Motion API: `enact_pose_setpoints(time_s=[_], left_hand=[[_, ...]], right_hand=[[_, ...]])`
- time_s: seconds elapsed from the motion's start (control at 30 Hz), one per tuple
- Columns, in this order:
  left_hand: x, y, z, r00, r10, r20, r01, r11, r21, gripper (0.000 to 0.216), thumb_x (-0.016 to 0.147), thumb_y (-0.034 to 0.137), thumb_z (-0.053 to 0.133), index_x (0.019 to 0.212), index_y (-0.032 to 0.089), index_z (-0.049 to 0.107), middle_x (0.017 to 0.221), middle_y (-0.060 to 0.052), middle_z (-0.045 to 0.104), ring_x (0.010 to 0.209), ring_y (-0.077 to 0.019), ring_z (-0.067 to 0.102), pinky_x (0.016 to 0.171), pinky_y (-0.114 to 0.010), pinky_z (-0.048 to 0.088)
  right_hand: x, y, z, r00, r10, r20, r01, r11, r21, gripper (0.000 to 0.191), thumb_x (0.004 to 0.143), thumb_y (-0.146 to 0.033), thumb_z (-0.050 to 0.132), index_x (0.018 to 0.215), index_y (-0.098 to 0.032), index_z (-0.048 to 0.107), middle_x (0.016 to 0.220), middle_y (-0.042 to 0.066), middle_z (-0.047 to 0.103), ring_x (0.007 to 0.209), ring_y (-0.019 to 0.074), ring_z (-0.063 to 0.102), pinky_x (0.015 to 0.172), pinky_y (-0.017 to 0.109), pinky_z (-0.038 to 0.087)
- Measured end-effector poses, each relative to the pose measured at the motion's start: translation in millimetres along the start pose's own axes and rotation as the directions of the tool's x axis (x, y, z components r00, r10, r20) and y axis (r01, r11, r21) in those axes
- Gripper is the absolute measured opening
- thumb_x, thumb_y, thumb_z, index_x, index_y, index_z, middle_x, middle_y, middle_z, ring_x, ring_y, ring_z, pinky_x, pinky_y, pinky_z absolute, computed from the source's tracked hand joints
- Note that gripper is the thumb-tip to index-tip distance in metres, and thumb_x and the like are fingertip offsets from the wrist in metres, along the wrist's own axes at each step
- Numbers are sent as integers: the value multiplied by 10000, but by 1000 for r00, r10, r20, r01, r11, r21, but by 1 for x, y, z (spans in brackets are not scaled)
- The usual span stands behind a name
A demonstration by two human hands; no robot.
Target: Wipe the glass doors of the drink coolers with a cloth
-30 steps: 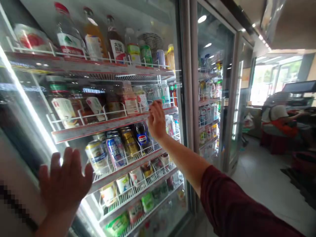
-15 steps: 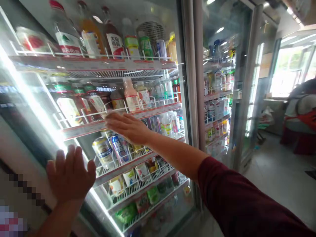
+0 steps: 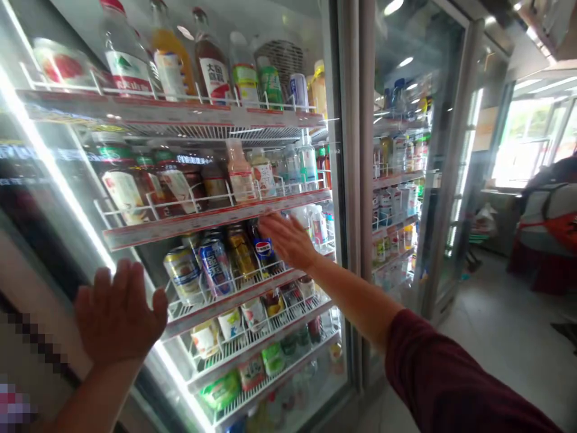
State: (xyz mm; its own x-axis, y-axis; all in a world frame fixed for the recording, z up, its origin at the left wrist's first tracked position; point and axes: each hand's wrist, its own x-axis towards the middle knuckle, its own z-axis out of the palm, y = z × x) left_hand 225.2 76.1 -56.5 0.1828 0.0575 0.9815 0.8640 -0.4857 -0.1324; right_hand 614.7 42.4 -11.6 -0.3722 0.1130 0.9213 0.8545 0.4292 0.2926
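Loosely, fingers (image 3: 121, 279) spread — left hand (image 3: 121, 319) near the light strip (image 3: 58, 172), right hand (image 3: 291, 240) before a shelf edge (image 3: 216, 218).

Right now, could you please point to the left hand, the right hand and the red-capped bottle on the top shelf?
Left hand (image 3: 121, 319), head view: back of hand.
Right hand (image 3: 292, 243), head view: back of hand.
Red-capped bottle (image 3: 128, 68), head view: its label.

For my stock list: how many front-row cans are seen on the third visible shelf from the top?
3: the pale can at the left end, the blue can beside it, and the gold can right of that. More may be hidden behind the right hand.
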Motion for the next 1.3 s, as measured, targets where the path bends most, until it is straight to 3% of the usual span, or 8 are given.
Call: enact_pose_setpoints(time_s=[0.13, 0.23, 0.33, 0.5, 0.7, 0.9, 1.1, 1.3], left_hand=[[0, 2, 1, 1000, 16, -7, -16, 1000, 0, 814, 1005, 454, 546, 1751, 257, 285, 1748, -124, 384, 1652, -397, 302, 1329, -690, 202], [0, 4, 1, 1000, 18, -5, -18, 1000, 4, 802, 1020, 452, 545, 1747, 226, 295, 1742, -142, 391, 1656, -389, 295, 1335, -670, 192], [0, 4, 0, 999, 31, -12, -31, 999, 12, 789, 1033, 432, 549, 1746, 212, 294, 1736, -157, 400, 1666, -372, 277, 1340, -649, 181], [-1, 4, 0, 1000, 27, 15, -27, 999, 19, 786, 1038, 406, 553, 1749, 208, 282, 1742, -160, 388, 1671, -366, 266, 1343, -645, 182], [-3, 2, 1, 1000, 21, 14, -21, 1000, 22, 775, 1036, 431, 546, 1736, 191, 317, 1735, -166, 401, 1670, -363, 269, 1349, -638, 173], [-3, 2, -1, 1000, 17, 11, -17, 1000, 5, 798, 1026, 391, 590, 1747, 230, 290, 1738, -153, 395, 1671, -364, 269, 1348, -670, 179], [-2, 6, -4, 999, 36, 18, -36, 999, 10, 774, 1045, 373, 577, 1742, 185, 300, 1743, -169, 381, 1677, -365, 248, 1356, -649, 169], [-2, 5, -4, 997, -38, 61, 37, 999, 7, 757, 1031, 428, 575, 1717, 190, 360, 1727, -163, 416, 1669, -361, 274, 1348, -638, 152]], right_hand=[[-27, 21, 0, 860, 375, -346, -398, 917, 6, 646, 1073, -163, 393, 1714, -240, 385, 1677, 125, 544, 1648, 279, 394, 1333, 582, 414], [-47, 15, -1, 992, 61, -106, -63, 998, -19, 650, 1073, -177, 482, 1698, -340, 409, 1634, 40, 609, 1616, 216, 452, 1359, 488, 393], [-49, 15, -6, 994, -69, 86, 68, 998, 14, 588, 1068, -182, 528, 1624, -373, 520, 1595, -1, 650, 1569, 188, 518, 1384, 478, 335], [-13, 30, -5, 865, 427, -265, -421, 903, 79, 559, 1085, -203, 383, 1621, -229, 540, 1672, 127, 550, 1647, 318, 393, 1327, 679, 367], [6, 3, 0, 982, -115, 152, 98, 989, 113, 510, 1090, -193, 531, 1543, -421, 594, 1574, -69, 661, 1590, 160, 483, 1378, 474, 366], [57, 19, -9, 941, 280, -188, -284, 959, 6, 479, 1127, -185, 378, 1538, -235, 619, 1649, 66, 590, 1639, 250, 410, 1382, 583, 315], [73, 6, -4, 983, -159, 96, 144, 979, 143, 489, 1126, -185, 428, 1536, -380, 610, 1610, -59, 628, 1600, 149, 466, 1373, 438, 365], [133, 4, 12, 940, 261, -219, -249, 965, 83, 530, 1125, -157, 273, 1557, -187, 578, 1673, 59, 541, 1694, 264, 278, 1394, 593, 244]])
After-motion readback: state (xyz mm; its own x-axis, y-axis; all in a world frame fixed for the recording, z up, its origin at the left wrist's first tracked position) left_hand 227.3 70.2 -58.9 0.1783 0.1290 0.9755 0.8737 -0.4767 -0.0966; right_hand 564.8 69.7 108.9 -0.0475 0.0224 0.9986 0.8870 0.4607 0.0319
